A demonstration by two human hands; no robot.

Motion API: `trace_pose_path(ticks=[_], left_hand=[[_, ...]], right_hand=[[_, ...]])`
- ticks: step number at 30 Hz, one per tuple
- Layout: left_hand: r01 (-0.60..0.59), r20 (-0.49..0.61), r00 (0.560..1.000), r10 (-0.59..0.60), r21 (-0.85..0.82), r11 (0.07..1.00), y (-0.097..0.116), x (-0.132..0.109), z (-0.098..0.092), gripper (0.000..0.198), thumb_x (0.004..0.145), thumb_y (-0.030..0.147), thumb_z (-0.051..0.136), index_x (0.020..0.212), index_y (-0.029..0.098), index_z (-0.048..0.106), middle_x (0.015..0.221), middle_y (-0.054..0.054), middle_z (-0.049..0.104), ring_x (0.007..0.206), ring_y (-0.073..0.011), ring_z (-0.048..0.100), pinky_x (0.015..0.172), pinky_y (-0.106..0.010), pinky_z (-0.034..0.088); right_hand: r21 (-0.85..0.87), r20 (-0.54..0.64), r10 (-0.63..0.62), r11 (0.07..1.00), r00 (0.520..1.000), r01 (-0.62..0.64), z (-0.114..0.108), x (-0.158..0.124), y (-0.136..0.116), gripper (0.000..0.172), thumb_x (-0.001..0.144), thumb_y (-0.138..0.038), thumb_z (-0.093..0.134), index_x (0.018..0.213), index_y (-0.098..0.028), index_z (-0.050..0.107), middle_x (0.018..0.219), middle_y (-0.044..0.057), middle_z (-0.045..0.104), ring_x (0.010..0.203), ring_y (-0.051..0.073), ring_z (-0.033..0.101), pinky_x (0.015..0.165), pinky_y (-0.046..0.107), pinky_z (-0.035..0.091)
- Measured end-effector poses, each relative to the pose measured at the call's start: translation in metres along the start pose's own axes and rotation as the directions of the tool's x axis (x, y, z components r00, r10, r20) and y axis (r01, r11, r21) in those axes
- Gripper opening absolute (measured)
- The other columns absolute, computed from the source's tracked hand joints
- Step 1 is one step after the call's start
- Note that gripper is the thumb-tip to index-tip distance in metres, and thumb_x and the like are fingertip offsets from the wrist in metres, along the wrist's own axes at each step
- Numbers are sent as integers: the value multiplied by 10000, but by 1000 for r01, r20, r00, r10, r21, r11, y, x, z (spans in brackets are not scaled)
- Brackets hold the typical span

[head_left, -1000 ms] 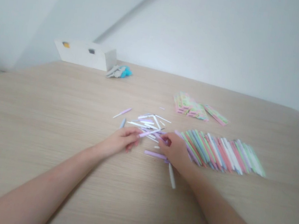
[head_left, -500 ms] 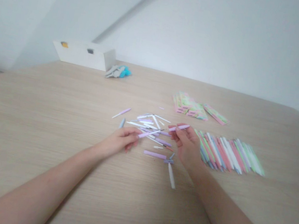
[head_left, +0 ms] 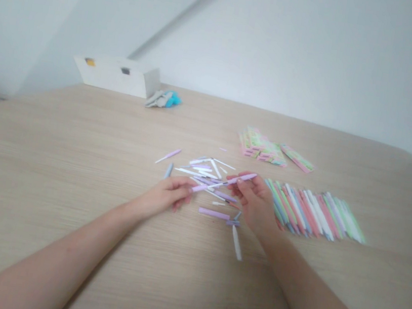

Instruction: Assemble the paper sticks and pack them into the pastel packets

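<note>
My left hand [head_left: 170,191] is closed on a lilac pen piece [head_left: 199,188] with a thin white rod reaching out to the right. Between the fingers of my right hand [head_left: 258,203] is a lilac pen barrel [head_left: 244,179], its tapered end to the upper right. The rod's dark tip meets or lies very close to the barrel's left end; blur hides whether it is inside. Beneath both hands lie loose lilac and white pen parts [head_left: 199,172]. A lilac tube [head_left: 213,213] and a white tapered piece [head_left: 237,243] rest nearer to me.
To the right is a row of assembled-looking coloured pens [head_left: 316,213]. Behind it sit stacked pink-and-green packets [head_left: 260,147] and one single packet [head_left: 297,158]. A white box [head_left: 113,76] and grey-and-blue gloves [head_left: 163,99] stand at the back left of the wooden table [head_left: 56,154].
My right hand has shifted slightly left with the lilac barrel, closing the gap to the rod's tip. My left hand has barely moved.
</note>
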State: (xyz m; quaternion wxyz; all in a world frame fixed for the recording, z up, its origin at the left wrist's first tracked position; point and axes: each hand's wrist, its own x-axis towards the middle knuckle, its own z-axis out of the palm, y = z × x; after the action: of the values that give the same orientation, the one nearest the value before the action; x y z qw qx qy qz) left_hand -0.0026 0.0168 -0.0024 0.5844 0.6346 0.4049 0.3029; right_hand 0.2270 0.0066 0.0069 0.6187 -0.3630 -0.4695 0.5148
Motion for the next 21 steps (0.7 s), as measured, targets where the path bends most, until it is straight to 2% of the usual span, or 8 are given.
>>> trace_pose_path(ticks=[4,8,15,21], left_hand=[[-8,7,1000,8,4,1000,-1,1,0,313,834,350,531,1041,128,605,687,12,529,493,-58,422,441,-174,341],[-16,21,1000,17,-7,1000,-2,1,-1,330,833,358,531,1056,125,602,686,10,531,483,-55,417,442,-175,343],[-27,49,998,26,17,999,1,0,1,366,822,383,545,1078,128,602,675,11,540,462,-54,402,424,-179,326],[-61,72,996,57,62,996,2,-1,1,384,820,384,547,1104,136,616,691,6,551,477,-58,407,440,-187,331]], right_hand=[[-24,-34,-16,1000,999,15,-1,1,0,139,764,-290,677,848,-212,598,846,14,713,682,112,619,600,228,468],[-87,13,-6,996,1000,7,-1,0,1,132,765,-300,676,846,-205,632,860,24,707,683,111,606,610,231,470],[-198,24,68,978,997,-62,3,-4,6,202,701,-349,717,831,-216,636,710,-14,652,573,101,543,526,220,436],[-212,127,74,976,989,-46,4,-4,7,182,700,-319,719,815,-204,637,630,-35,596,573,96,530,557,223,446]])
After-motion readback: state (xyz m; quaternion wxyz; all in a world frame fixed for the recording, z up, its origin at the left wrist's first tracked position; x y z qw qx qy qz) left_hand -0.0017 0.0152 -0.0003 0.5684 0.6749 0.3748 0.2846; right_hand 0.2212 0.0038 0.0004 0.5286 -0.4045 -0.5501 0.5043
